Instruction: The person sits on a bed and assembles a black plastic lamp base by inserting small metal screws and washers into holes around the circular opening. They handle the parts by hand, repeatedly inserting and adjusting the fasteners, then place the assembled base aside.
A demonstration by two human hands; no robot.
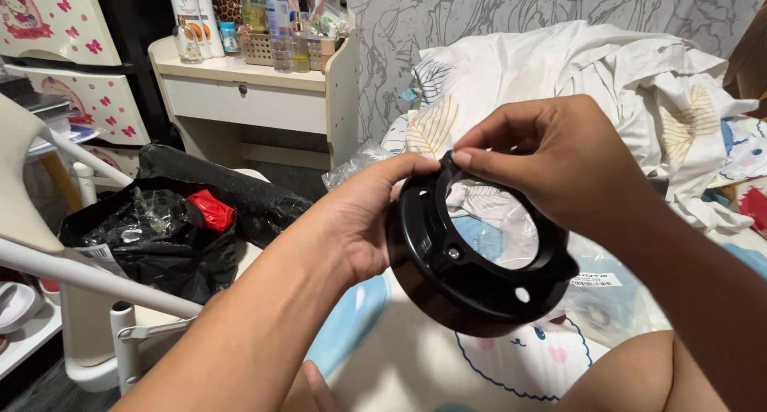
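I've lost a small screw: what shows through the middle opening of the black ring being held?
Through the black ring shows a clear plastic bag over patterned bedding. The ring's rim and both hands, left hand and right hand, hide whatever lies beneath them.

Grey leaf-patterned wall (479, 12) behind a cream bedside stand (248, 100) with drawer and crowded bottles (240, 20), pink-butterfly drawer unit (64, 52) at left, white chair frame (72, 276) holding a black plastic bag (152, 236), bed (415, 356) heaped with rumpled white bedding (607, 68).

rumpled bedding (623, 68), cluttered nightstand (248, 100), black bag (152, 236)
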